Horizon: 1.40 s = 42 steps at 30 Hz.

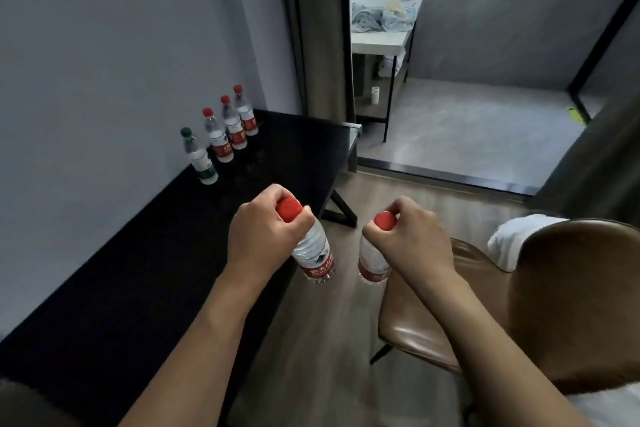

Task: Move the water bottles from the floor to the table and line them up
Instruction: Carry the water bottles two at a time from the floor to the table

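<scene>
My left hand (263,232) grips a red-capped water bottle (313,256) by its neck, hanging over the right edge of the black table (145,270). My right hand (412,239) grips a second red-capped bottle (372,262) by the neck, above the wooden floor beside the table. Several bottles stand in a row on the table along the wall: a green-capped one (200,158) nearest, then three red-capped ones (218,137), (232,125), (245,113).
A brown leather chair (519,295) stands right of my right arm, with a white cloth (512,239) on it. Beyond the table are a curtain (318,35), a step to a grey-floored room, and a small white table (381,38) with clutter.
</scene>
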### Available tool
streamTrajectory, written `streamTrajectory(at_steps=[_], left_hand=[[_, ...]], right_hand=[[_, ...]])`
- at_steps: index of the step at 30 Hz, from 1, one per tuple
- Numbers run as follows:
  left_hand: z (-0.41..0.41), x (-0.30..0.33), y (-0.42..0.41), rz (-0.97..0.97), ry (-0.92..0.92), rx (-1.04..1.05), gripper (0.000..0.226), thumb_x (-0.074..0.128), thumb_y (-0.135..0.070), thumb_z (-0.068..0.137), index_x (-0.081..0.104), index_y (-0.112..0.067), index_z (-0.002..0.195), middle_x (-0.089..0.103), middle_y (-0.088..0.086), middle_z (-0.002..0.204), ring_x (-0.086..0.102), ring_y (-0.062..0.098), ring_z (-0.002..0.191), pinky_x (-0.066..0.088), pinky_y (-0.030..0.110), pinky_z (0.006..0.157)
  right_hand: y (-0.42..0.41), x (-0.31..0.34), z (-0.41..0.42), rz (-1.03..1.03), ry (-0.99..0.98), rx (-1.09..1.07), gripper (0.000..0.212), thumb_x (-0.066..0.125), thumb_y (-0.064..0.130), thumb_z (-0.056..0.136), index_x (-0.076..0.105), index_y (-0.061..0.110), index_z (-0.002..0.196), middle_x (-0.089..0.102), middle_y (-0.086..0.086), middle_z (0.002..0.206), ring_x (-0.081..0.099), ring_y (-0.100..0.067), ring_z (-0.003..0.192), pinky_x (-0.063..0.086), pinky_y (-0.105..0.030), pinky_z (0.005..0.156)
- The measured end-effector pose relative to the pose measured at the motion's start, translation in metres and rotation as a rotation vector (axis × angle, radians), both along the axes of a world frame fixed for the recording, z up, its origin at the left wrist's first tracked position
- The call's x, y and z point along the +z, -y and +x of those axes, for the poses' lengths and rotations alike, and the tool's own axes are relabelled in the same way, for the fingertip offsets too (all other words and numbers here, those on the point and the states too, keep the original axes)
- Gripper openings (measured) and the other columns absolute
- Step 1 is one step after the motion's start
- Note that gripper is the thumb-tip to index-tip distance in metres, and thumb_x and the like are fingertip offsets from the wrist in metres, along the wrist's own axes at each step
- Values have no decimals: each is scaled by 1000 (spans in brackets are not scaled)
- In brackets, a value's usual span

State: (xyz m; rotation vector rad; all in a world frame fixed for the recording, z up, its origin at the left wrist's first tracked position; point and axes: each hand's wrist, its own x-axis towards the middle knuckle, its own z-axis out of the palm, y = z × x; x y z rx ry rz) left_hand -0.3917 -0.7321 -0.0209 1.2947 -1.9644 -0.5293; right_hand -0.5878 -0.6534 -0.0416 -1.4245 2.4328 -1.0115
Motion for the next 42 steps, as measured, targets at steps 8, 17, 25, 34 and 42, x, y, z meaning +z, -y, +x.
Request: streamTrajectory(at_steps=[8,17,25,34,42], left_hand=[[-31,-13,95,75,12,63,19,71,-39,81,59,-27,73,60,-4,60,58,10,54,53,30,54],[-32,-24,231,78,57,47,20,70,-42,79,57,-29,73,58,-6,59,57,9,54,50,29,54],[-43,-24,316,119,-53,103,19,72,-45,78,59,-32,76,62,-7,65,60,7,58,49,21,53],[-75,-53,409,209,4,212,18,72,-43,78,59,-30,74,62,-8,62,59,7,58,48,20,53],[-110,-75,523,273,90,345,22,70,-50,77,55,-34,76,60,-16,64,56,3,55,40,20,51]], right_hand=[[117,-21,-39,26,46,38,23,58,46,69,56,25,77,58,9,68,57,-17,67,49,-33,62],[262,-26,-43,86,41,78,26,59,49,69,55,26,79,58,9,72,56,-17,71,47,-32,63],[361,-20,-63,40,-14,103,25,57,51,68,55,29,79,54,13,69,51,-14,66,33,-26,56],[513,-39,-104,78,3,196,24,54,52,64,57,29,72,55,13,67,54,-16,68,39,-29,61],[678,-69,-129,193,12,379,35,59,51,71,59,25,95,64,3,84,60,-21,77,48,-33,68]])
